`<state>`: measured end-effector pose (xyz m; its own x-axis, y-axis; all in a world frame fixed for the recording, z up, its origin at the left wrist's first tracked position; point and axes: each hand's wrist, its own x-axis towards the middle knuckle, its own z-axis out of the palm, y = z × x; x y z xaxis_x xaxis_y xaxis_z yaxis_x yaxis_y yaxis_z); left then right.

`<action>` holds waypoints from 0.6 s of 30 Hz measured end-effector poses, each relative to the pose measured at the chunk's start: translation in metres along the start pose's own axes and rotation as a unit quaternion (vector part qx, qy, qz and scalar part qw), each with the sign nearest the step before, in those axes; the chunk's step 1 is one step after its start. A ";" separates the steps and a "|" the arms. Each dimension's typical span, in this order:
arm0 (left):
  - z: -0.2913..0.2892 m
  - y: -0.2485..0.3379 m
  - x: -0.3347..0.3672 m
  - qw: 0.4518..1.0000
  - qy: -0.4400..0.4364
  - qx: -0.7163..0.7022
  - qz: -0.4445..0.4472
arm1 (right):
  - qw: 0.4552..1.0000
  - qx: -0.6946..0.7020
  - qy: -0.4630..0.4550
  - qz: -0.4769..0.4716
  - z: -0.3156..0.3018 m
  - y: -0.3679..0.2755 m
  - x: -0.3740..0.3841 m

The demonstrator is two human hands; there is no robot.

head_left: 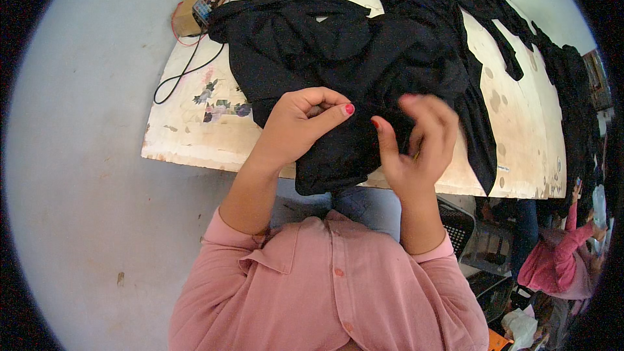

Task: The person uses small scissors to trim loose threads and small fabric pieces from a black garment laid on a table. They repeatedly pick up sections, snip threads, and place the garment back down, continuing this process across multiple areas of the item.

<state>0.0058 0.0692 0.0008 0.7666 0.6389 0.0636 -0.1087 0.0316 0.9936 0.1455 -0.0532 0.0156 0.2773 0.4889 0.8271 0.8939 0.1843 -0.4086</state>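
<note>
Black garment (344, 71) pinched by left hand (300, 125) and right hand (416, 146) (two hands, one table (195, 136))

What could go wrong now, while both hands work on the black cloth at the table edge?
1. The black garment hangs over the near edge of the table; its weight might drag it off.
2. The right hand seems to hold something thin and yellowish, too blurred to identify; if pointed, it could prick the left hand close by.
3. Black folds hide details, so a mistake seems easy.
</note>
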 end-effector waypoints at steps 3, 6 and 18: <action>0.003 0.000 0.001 0.998 -0.023 -0.059 -0.022 | 0.996 0.059 -0.065 -0.013 0.004 -0.011 -0.001; 0.001 0.007 -0.004 0.994 -0.065 -0.081 -0.042 | 0.993 0.073 -0.081 0.045 0.011 -0.004 -0.002; -0.002 0.010 -0.009 0.997 -0.056 0.057 -0.010 | 0.738 0.483 -0.091 0.462 0.005 0.011 -0.006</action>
<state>-0.0032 0.0655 0.0097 0.8343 0.5493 0.0472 -0.0251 -0.0478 0.9985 0.1516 -0.0496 0.0037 0.4808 0.8768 -0.0065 -0.3390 0.1790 -0.9236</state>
